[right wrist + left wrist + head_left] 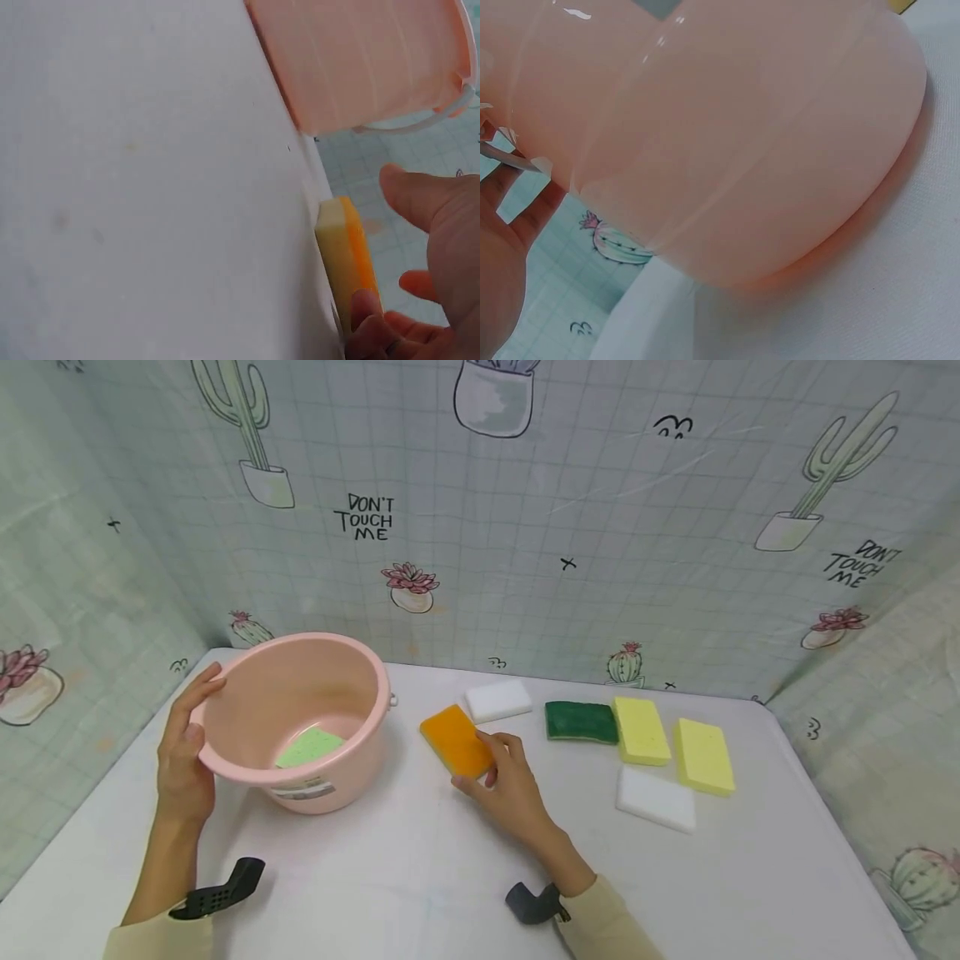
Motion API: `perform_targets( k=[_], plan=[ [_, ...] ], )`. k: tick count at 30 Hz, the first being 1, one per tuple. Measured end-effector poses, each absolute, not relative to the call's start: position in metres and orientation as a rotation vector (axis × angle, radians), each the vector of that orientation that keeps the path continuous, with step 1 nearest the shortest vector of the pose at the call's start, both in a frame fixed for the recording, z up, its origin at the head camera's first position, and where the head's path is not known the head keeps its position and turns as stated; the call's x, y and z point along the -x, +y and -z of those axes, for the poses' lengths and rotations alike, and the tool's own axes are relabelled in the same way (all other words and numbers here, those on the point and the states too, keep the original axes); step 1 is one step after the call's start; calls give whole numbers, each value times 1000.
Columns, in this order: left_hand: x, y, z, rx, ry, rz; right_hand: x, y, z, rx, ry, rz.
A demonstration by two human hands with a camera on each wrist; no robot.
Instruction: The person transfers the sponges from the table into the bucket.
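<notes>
From the head camera I count seven sponges: one orange sponge [457,741], two white ones, far [498,700] and near right [656,799], one dark green sponge [582,722], two yellow ones [641,730] [703,756], and one light green sponge [311,748]. There is one pink bucket [300,720] on the white table [420,868]; it leans toward me, and the light green sponge is the only thing I see in it. My left hand [183,752] grips the bucket's left rim, fingers curved over the edge. My right hand [506,785] pinches the near end of the orange sponge, just right of the bucket.

In the left wrist camera the bucket's outer wall [727,142] fills the picture; my fingers [525,214] touch it at the left edge.

In the right wrist camera the orange sponge [346,259] stands on its edge on the table, thumb [416,196] on one side, fingertips [367,315] curled against its near end. The bucket [360,60] lies beyond it.
</notes>
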State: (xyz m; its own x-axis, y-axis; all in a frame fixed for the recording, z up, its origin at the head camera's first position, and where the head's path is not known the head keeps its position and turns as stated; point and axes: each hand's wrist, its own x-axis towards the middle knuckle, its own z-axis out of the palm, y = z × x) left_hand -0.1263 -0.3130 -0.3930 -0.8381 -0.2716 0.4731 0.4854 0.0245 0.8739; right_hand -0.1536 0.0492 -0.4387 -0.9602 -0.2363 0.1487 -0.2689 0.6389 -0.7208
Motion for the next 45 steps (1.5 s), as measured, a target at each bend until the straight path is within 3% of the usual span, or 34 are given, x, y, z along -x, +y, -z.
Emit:
perform_targets(
  k=[45],
  plan=[
    [125, -313, 394, 244, -1751, 1887, 150, 41, 449, -210, -2762, -1313]
  ],
)
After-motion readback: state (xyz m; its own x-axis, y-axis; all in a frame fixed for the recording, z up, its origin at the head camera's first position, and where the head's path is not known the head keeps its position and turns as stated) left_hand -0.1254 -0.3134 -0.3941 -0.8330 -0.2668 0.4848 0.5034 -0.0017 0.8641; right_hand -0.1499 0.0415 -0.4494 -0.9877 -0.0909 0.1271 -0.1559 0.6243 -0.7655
